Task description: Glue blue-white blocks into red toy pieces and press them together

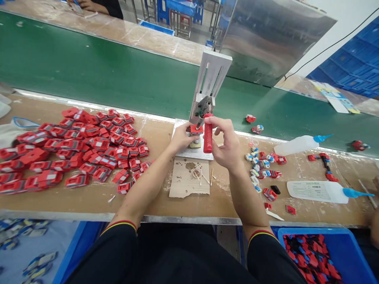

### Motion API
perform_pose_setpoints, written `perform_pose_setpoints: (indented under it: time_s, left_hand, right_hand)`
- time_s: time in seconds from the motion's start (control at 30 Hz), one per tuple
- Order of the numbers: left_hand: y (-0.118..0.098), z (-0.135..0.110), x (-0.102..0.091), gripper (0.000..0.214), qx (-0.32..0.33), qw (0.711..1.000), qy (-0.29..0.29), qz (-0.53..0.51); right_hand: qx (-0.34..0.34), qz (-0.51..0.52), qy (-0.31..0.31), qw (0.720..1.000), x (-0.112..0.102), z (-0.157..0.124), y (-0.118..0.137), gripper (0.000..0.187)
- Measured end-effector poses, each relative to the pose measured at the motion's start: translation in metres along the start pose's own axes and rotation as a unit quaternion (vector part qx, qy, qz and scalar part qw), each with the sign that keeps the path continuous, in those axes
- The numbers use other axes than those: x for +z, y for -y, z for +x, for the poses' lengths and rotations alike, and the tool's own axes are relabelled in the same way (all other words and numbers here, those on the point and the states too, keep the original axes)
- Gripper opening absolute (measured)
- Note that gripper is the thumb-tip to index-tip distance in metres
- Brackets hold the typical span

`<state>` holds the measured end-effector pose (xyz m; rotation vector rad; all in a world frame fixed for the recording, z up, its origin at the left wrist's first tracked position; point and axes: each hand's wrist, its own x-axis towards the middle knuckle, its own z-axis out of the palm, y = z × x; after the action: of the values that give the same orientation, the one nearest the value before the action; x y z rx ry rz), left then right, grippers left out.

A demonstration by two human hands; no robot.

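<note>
A metal toggle clamp (pixel 205 105) is mounted on an upright slotted bracket (pixel 211 71) with a flat metal base (pixel 181 128). My left hand (pixel 182 138) pinches a small red plastic toy part (pixel 196 129) beneath the clamp's tip. Under that part sits a yellowish piece (pixel 195 145), partly hidden. My right hand (pixel 226 144) is closed on the clamp's red handle (pixel 208 136), which points down toward me; the thumb and fingers press its side. In front of the base lies a stained cardboard sheet (pixel 189 185) with cotton swabs (pixel 201 177) and a rubber band.
Many red-grey toy parts (pixel 89 146) are heaped left. On the right are small toy pieces (pixel 260 165) and two white squeeze bottles (pixel 297 145) with blue tips. A blue bin (pixel 349 244) holds red-black parts. A green belt (pixel 118 79) runs behind; another person's hand (pixel 89 5) is beyond.
</note>
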<state>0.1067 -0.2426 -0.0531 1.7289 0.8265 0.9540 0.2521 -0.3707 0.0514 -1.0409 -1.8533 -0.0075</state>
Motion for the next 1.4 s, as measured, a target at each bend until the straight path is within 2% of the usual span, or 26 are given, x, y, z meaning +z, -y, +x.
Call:
perform_pose_setpoints:
  time_s: [0.07, 0.17, 0.23, 0.33, 0.4, 0.47, 0.53, 0.63, 0.77, 0.97, 1.07, 1.2, 1.3, 1.4]
  left_hand:
    - [-0.001, -0.001, 0.000, 0.034, 0.002, 1.000, 0.002, 0.005]
    - [-0.002, -0.004, 0.001, 0.039, -0.002, 1.000, 0.000, -0.002]
    - [-0.004, -0.006, 0.002, 0.040, -0.004, 1.000, -0.006, -0.004]
    - [-0.010, -0.009, 0.002, 0.035, -0.010, 1.000, -0.008, 0.009]
    - [-0.014, -0.011, 0.001, 0.035, -0.017, 1.000, -0.002, 0.019]
    - [-0.018, -0.013, 0.000, 0.034, -0.021, 0.999, 0.003, 0.028]
    - [-0.020, -0.013, 0.000, 0.032, -0.024, 0.999, 0.005, 0.043]
    - [-0.019, -0.012, 0.000, 0.029, -0.028, 0.997, 0.003, 0.075]
    - [-0.016, -0.011, 0.000, 0.027, -0.023, 0.996, 0.001, 0.087]
    - [-0.010, -0.010, 0.002, 0.024, -0.010, 0.996, -0.002, 0.083]
    - [-0.007, -0.011, 0.002, 0.035, -0.013, 0.998, -0.006, 0.064]
    - [-0.005, -0.013, -0.001, 0.053, -0.011, 1.000, 0.011, 0.013]
    - [-0.004, -0.010, 0.001, 0.052, -0.003, 0.999, 0.034, -0.009]
    - [-0.005, -0.005, 0.007, 0.051, -0.007, 0.999, 0.038, -0.004]
  right_hand:
    - [0.038, 0.040, 0.000, 0.998, 0.005, -0.014, -0.002, 0.048]
    - [0.148, 0.140, -0.031, 0.978, 0.010, -0.024, 0.002, 0.056]
    - [0.244, 0.224, -0.029, 0.943, 0.010, -0.021, 0.008, 0.066]
    - [0.363, 0.345, 0.062, 0.863, 0.006, -0.008, 0.020, 0.077]
    - [0.406, 0.393, 0.127, 0.815, 0.001, 0.001, 0.026, 0.074]
    - [0.425, 0.398, 0.158, 0.798, -0.002, 0.005, 0.028, 0.066]
    - [0.429, 0.372, 0.177, 0.804, -0.002, 0.004, 0.025, 0.057]
    - [0.423, 0.301, 0.194, 0.832, 0.007, -0.003, 0.011, 0.048]
    - [0.399, 0.220, 0.169, 0.874, 0.027, -0.012, -0.012, 0.049]
    - [0.340, 0.198, 0.151, 0.907, 0.044, -0.025, -0.028, 0.042]
    - [0.327, 0.206, 0.132, 0.913, 0.042, -0.035, -0.030, 0.047]
    - [0.333, 0.223, 0.104, 0.910, 0.029, -0.049, -0.033, 0.064]
    - [0.340, 0.239, 0.098, 0.904, 0.025, -0.055, -0.035, 0.069]
    - [0.334, 0.237, 0.104, 0.906, 0.029, -0.059, -0.035, 0.071]
